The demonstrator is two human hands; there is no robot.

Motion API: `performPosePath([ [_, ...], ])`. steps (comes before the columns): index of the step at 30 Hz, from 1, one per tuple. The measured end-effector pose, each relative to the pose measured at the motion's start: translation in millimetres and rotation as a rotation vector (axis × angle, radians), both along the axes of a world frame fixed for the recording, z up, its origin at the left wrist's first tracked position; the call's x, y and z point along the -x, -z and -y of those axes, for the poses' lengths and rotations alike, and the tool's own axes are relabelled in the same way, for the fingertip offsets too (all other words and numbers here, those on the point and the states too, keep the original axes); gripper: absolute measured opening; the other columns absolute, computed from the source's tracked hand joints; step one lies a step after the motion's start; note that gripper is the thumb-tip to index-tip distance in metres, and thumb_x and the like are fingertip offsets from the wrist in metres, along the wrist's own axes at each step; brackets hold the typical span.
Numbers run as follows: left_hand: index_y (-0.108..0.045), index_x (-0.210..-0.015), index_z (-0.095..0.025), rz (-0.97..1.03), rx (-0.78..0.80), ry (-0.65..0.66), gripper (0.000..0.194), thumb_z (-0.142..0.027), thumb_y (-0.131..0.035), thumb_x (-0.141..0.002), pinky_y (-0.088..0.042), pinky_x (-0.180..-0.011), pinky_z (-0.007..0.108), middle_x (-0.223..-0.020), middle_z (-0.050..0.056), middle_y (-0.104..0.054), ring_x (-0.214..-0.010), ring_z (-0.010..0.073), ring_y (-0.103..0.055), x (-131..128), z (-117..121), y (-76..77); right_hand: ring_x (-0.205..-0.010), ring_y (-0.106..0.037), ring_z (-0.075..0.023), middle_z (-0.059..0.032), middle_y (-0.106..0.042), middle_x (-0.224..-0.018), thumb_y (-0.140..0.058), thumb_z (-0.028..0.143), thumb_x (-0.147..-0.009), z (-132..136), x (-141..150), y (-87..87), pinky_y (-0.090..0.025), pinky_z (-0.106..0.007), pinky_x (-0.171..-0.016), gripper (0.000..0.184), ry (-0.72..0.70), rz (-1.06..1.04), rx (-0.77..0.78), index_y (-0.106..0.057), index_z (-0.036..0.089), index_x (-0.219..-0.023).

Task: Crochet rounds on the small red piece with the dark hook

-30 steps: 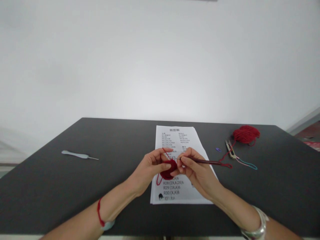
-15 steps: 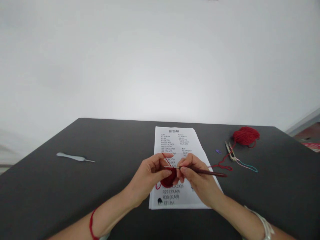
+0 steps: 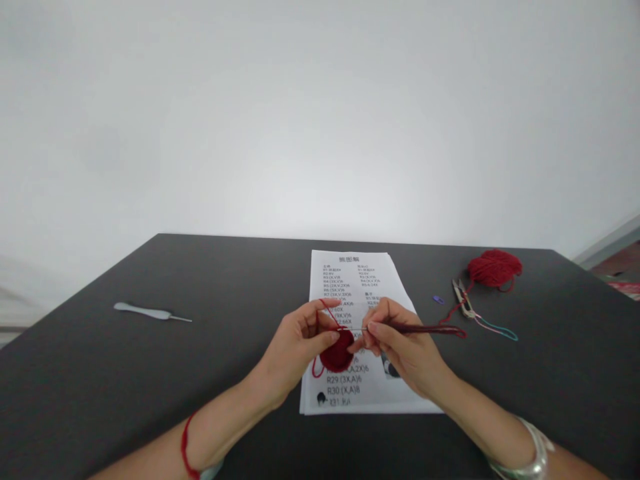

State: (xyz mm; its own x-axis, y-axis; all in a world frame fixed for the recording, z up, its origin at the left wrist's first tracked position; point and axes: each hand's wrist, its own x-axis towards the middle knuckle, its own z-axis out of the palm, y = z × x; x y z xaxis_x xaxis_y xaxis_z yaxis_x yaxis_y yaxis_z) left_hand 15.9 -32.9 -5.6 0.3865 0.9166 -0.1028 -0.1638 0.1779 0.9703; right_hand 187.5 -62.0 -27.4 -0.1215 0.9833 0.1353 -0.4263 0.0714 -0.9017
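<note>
Pinched in my left hand (image 3: 297, 340) is a small round piece of red crochet (image 3: 337, 352), and a strand of red yarn runs over the raised index finger. My right hand (image 3: 400, 340) grips a crochet hook (image 3: 425, 329) with a dark red-brown handle. The hook's thin metal shaft points left and its tip meets the top edge of the crochet piece. One fingertip of my right hand touches the piece's right side. A loose yarn loop hangs at the piece's left edge.
Printed sheets (image 3: 367, 402) of pattern text lie under my hands on the dark table (image 3: 240, 280). To the right are a red yarn ball (image 3: 495, 268), thread snips (image 3: 463, 300) with a blue-pink cord, and a purple stitch marker (image 3: 439, 300). A grey-handled crochet hook (image 3: 150, 311) rests at left.
My right hand and the hook have shifted a little to the right, drawing the shaft back across the top of the crochet piece. More of the red piece shows now.
</note>
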Motion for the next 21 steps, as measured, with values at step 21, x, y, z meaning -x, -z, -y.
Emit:
performPosePath([
  [21,-0.058,-0.102,-0.014,-0.118,-0.082,-0.083,0.035,-0.017,-0.065,-0.067,-0.042,-0.053,0.024,-0.06,-0.006,-0.056,-0.053,0.0099,-0.052,-5,3,6.4,-0.053,-0.053,-0.0101,0.0036,-0.055,-0.066,-0.047,0.005,-0.08,12,11,14.7,-0.043,-0.021,-0.05,0.02,0.438,0.902,-0.762,-0.043,0.024,-0.08],
])
